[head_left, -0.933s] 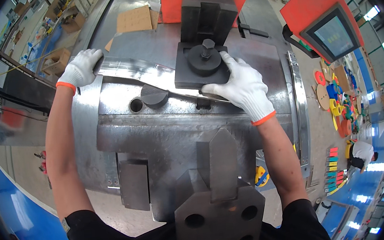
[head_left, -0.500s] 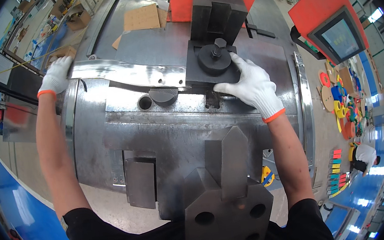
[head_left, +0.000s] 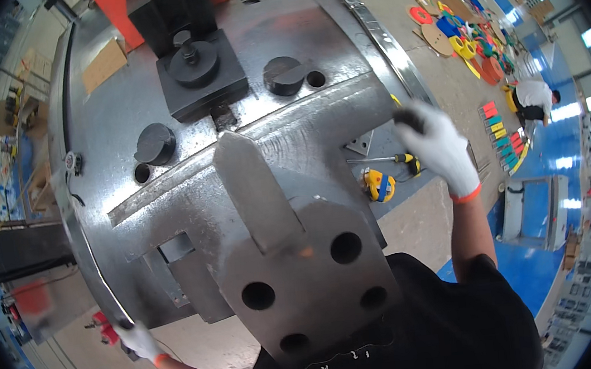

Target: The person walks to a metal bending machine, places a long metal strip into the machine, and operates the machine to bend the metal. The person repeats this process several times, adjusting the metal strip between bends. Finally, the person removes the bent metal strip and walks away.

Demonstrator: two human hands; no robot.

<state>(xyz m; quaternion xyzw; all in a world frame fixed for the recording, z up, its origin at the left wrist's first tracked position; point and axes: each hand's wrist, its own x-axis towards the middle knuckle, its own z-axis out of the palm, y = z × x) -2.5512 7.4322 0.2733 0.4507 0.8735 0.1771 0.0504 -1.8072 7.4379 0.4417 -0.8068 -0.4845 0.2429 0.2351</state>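
My right hand (head_left: 439, 144), in a white glove with an orange cuff, is in the air beyond the right edge of the steel machine bed (head_left: 291, 142). Motion smears its fingers, and a dark patch shows on them. Below and left of it lie a yellow tape measure (head_left: 380, 185) with a blue band and a yellow-black-handled screwdriver (head_left: 381, 159). My left hand (head_left: 137, 339), also gloved, is low at the bed's left edge, where a thin bright metal strip (head_left: 102, 277) ends. Its fingers are too small and blurred to read. A red object (head_left: 105, 328) is beside it.
A bolted round die (head_left: 193, 64) stands before the black press head (head_left: 173, 13). Two round steel posts (head_left: 156, 144) (head_left: 284, 75) rise from the bed. A large pointed steel block (head_left: 298, 278) is close in front of me. Coloured parts (head_left: 467, 37) and a crouching person (head_left: 535, 100) are at right.
The shiny holed metal bar no longer lies across the bed by the die. My left hand has moved down and nearer; my right has left the die and moved right. The view has turned.
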